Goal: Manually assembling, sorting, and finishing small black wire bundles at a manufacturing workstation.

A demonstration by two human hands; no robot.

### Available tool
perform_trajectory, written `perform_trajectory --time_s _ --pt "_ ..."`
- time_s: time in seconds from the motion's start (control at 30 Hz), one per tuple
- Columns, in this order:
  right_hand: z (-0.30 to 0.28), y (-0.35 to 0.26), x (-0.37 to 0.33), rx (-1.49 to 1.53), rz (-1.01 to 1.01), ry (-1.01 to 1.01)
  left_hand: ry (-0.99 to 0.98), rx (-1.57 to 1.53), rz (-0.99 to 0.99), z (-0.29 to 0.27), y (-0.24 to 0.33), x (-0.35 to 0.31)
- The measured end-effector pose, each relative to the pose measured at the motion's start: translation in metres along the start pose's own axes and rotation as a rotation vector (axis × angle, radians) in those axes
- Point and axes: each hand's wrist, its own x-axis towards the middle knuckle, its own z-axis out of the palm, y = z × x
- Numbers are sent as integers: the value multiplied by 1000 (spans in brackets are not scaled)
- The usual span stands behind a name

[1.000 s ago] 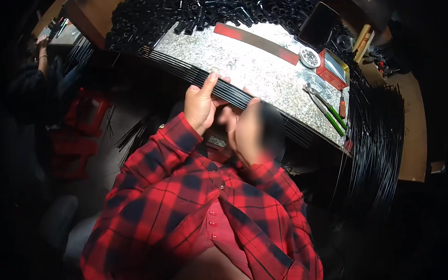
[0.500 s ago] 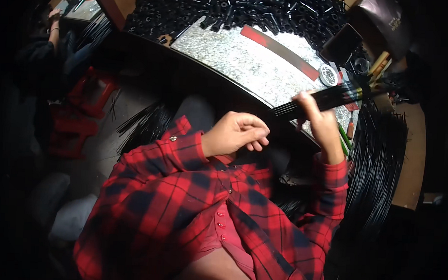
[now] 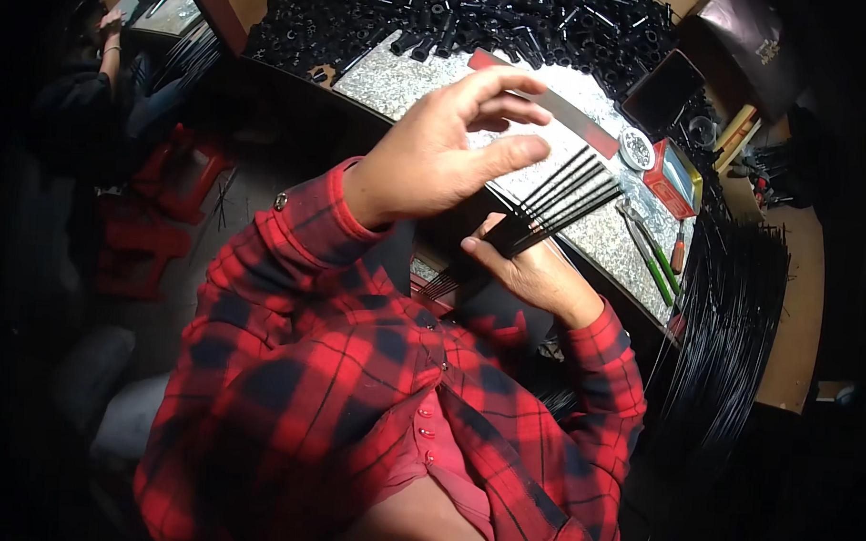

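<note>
My right hand [image 3: 544, 277] is closed around a bundle of thin black rods [image 3: 561, 201] over the table's front edge. The rods fan out toward the upper right, and their other ends slant down toward my lap. Above and left of the bundle, my left hand [image 3: 447, 152] is raised with its fingers curved and its thumb apart from them. Nothing shows in it, and its thumb tip is close to the rod ends. Behind both hands, a flat grey strip with red ends [image 3: 576, 123] lies on the speckled tabletop [image 3: 382, 83].
Many black tubular parts [image 3: 442, 23] are heaped at the back. On the right are a round white tub [image 3: 636, 147], a red box [image 3: 673, 179], green-handled pliers [image 3: 654, 264], a screwdriver [image 3: 678, 252] and a mass of long black rods [image 3: 727, 328]. Red stools [image 3: 148, 251] stand left; another person's hand [image 3: 111, 21] shows beyond.
My right hand has brought the bundle left and toward me, and the rods now point a different way. My left hand has risen over the table, its fingers spreading from a loose curl.
</note>
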Motion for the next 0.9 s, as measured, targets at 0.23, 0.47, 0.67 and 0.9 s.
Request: perform_trajectory --time_s 0.23,0.47,0.67,0.9 --pt "10 2 -7 57 -105 15 -246 -346 -206 16 28 8" --pt "14 7 -5 79 -115 -10 -275 -429 -178 27 16 6" --pt "23 35 -19 430 -199 174 -240 -19 104 26 25 -4" --pt "31 17 -12 697 65 297 -321 53 148 31 29 -21"
